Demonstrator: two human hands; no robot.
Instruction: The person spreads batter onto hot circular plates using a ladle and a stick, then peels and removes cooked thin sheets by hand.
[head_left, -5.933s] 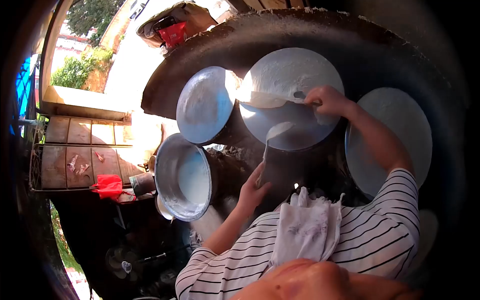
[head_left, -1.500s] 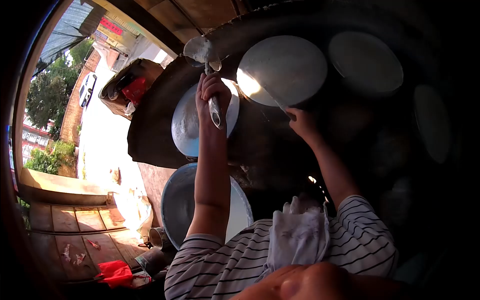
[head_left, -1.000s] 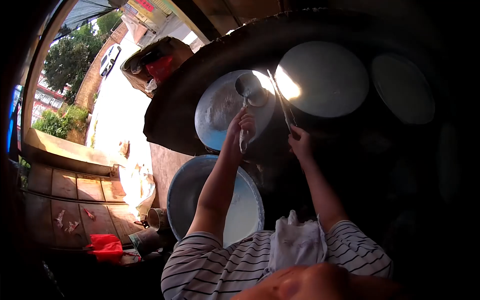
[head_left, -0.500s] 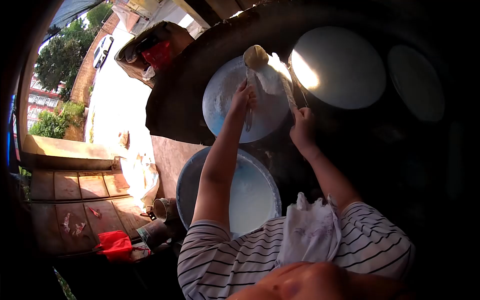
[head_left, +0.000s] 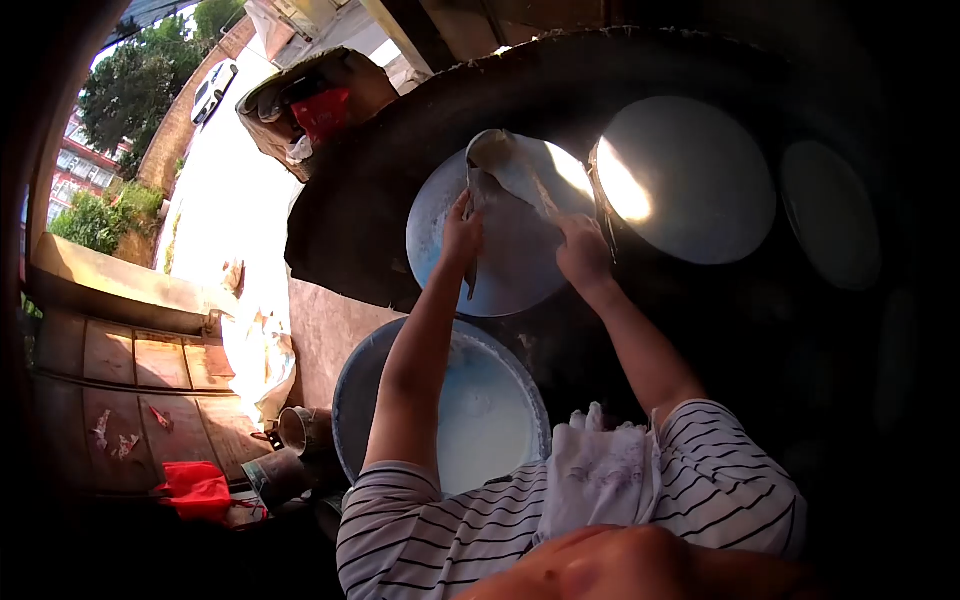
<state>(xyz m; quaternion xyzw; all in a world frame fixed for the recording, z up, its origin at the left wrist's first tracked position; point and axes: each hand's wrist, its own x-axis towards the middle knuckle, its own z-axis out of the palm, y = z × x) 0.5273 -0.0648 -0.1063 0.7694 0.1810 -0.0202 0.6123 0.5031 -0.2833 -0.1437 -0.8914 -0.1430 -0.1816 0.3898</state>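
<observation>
My left hand (head_left: 463,232) is wrapped round the handle of a ladle, whose bowl (head_left: 489,150) is tilted over the upper part of the left round pan (head_left: 510,265). My right hand (head_left: 584,248) grips a flat spreading tool (head_left: 541,196), its far end close to the ladle over the same pan. White batter shows on that pan's surface near the ladle. To the right lies a second round pan (head_left: 690,185) with a pale layer and a bright patch of sunlight on its left edge.
Below the left pan stands a large basin (head_left: 490,420) of white liquid. A third round pan (head_left: 830,215) is at the far right in shadow. Left are a red bag (head_left: 196,490), metal cans (head_left: 278,474) and a tiled surface (head_left: 165,430). A covered basket (head_left: 320,100) stands beyond the dark stove rim.
The ladle has tipped and moved slightly left and down in view. My right hand has come left with the spreading tool, now nearer the ladle. The view has shifted a little.
</observation>
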